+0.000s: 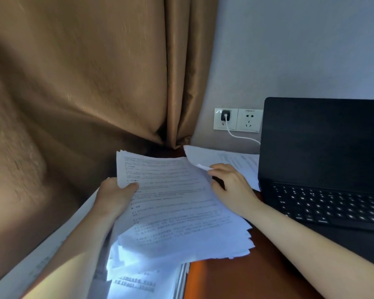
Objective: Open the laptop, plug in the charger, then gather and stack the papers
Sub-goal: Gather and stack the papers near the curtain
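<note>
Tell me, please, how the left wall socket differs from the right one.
The left socket carries a black charger with a white cable; the right socket is empty. The left socket's upper holes are covered; the right socket's holes all show. Both are white plates side by side on the wall, beside the laptop.

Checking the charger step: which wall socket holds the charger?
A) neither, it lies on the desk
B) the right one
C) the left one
C: the black charger sits in the left socket, with its white cable running toward the laptop; the right socket has nothing in it.
</note>
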`<state>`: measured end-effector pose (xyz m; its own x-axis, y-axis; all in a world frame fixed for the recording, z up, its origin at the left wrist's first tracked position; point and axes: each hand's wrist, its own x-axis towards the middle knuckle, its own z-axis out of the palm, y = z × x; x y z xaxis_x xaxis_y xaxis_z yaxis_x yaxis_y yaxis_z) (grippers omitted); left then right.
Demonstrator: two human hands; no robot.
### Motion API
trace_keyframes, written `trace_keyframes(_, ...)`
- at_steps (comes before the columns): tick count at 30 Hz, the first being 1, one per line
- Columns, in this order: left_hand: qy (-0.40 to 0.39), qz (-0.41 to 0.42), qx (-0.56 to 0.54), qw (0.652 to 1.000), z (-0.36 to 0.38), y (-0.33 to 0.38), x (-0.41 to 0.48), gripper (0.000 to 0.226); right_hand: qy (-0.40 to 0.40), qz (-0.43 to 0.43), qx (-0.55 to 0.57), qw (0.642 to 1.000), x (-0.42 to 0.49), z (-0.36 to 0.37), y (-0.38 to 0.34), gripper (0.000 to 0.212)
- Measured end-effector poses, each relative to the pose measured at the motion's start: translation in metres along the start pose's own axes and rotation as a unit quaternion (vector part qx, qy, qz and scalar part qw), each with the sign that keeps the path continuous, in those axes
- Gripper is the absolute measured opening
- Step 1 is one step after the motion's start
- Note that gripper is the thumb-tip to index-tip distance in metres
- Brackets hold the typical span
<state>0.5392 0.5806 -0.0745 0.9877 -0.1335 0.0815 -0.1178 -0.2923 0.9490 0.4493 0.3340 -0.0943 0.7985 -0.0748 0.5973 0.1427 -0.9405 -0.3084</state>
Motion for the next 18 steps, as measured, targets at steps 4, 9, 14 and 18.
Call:
trace_keyframes(4,0.0,0.0,0.0,1.0,0.0,0.003,-0.002,0.014,-0.009,-0.049,0.032,0.998,-0.012,-0.015,-0.004,0.017)
trace_keyframes(9,-0.004,0.002,0.01,1.0,-0.003,0.002,-0.004,0.005,-0.01,0.064,-0.055,0.996,-0.01,-0.021,0.002,0.032)
trace_keyframes(14,-0.009,-0.004,0.001,1.0,-0.003,0.001,-0.004,0.004,-0.093,0.131,-0.344,0.925,-0.007,-0.023,0.015,0.031)
trace_keyframes(18,-0.019,-0.011,-0.001,1.0,-0.004,0.003,-0.006,0.004,-0.028,0.098,-0.338,0.936,-0.008,-0.022,0.008,0.021)
